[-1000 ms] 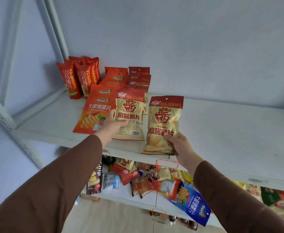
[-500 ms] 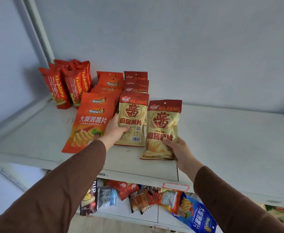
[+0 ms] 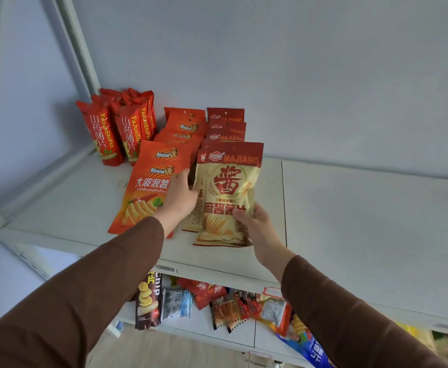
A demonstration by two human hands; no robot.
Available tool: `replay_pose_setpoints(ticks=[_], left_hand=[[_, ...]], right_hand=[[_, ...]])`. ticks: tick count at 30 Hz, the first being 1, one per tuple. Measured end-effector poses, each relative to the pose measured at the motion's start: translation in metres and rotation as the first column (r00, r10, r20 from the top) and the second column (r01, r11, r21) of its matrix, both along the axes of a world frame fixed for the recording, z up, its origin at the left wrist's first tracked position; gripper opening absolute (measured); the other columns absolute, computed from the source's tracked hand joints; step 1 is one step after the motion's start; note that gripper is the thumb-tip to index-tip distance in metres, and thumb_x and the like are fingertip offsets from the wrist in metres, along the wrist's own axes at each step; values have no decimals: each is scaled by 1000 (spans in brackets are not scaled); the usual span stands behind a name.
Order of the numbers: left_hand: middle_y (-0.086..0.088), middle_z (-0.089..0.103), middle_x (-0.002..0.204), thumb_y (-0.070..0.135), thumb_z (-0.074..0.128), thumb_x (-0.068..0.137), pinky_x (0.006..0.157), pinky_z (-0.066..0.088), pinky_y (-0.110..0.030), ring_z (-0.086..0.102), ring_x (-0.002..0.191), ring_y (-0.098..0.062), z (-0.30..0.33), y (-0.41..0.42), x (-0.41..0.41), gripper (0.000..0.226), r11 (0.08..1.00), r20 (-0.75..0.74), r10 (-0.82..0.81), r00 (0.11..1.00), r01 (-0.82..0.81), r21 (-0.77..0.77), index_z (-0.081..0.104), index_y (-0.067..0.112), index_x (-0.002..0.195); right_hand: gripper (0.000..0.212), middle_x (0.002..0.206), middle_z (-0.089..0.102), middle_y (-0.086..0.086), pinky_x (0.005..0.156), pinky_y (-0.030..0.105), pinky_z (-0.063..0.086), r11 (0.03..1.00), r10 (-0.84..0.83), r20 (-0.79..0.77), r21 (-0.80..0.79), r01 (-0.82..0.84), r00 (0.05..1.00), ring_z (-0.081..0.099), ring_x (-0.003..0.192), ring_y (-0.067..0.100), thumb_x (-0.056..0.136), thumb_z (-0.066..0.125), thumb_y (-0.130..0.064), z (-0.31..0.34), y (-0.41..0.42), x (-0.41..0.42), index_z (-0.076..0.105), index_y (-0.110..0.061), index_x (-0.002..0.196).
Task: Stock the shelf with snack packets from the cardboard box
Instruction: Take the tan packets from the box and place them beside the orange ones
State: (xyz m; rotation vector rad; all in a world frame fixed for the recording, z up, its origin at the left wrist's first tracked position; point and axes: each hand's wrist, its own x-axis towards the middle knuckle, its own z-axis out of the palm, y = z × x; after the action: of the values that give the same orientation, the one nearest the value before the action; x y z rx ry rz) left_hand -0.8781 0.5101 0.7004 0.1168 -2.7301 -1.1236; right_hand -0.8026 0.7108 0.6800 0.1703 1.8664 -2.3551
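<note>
My right hand point(image 3: 254, 227) grips the lower right of a cream Majiang chip packet point(image 3: 226, 181) with a red top, which lies over a second cream packet point(image 3: 195, 216) on the white shelf point(image 3: 350, 224). My left hand point(image 3: 180, 195) rests on that lower packet's left side, fingers curled at its edge. Behind them a row of several red-topped Majiang packets point(image 3: 226, 124) runs to the wall. The cardboard box is out of view.
An orange wavy-chip packet point(image 3: 148, 187) lies left of my hands, with more orange ones point(image 3: 185, 123) behind it. Tall red packets point(image 3: 103, 134) stand at the back left corner by the shelf post. The lower shelf point(image 3: 244, 338) holds mixed snack packs.
My right hand has moved its cream packet left, from beside the other cream packet to on top of it. My left hand stays on the lower packet.
</note>
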Motion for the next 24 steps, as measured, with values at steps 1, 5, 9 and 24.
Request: replay_pose_setpoints(ticks=[1,5,9,24], left_hand=[[-13,41,144,21,56,100,109,42,-40,49,128,-29,5,-7,2,54,1000,-29,3,1000,-3,-13,36,14,150],[-10,46,141,19,56,100,105,42,-33,51,127,-25,13,-30,12,42,999,-96,1,995,-5,-46,47,16,141],[-4,50,137,22,59,99,95,38,-25,53,122,-19,7,-40,25,36,993,-123,-16,992,1,-120,52,18,134],[0,51,136,28,59,98,80,47,-26,62,106,-24,0,-42,50,32,990,-97,-52,994,38,-135,54,23,130]], right_hand=[[29,113,76,9,83,44,61,1000,15,9,2,-15,1000,75,101,29,95,69,-13,-4,-8,-1,62,-12,124],[31,110,75,6,80,41,63,995,-40,116,98,29,992,75,93,23,94,71,-15,-15,-35,-4,58,-14,122],[41,100,70,0,68,33,62,977,-147,153,180,118,977,74,84,17,89,77,-20,-14,-43,-4,49,-18,119],[40,111,69,-2,64,27,59,876,-117,-42,466,123,992,71,91,15,89,77,-25,-10,-48,4,47,-23,115]])
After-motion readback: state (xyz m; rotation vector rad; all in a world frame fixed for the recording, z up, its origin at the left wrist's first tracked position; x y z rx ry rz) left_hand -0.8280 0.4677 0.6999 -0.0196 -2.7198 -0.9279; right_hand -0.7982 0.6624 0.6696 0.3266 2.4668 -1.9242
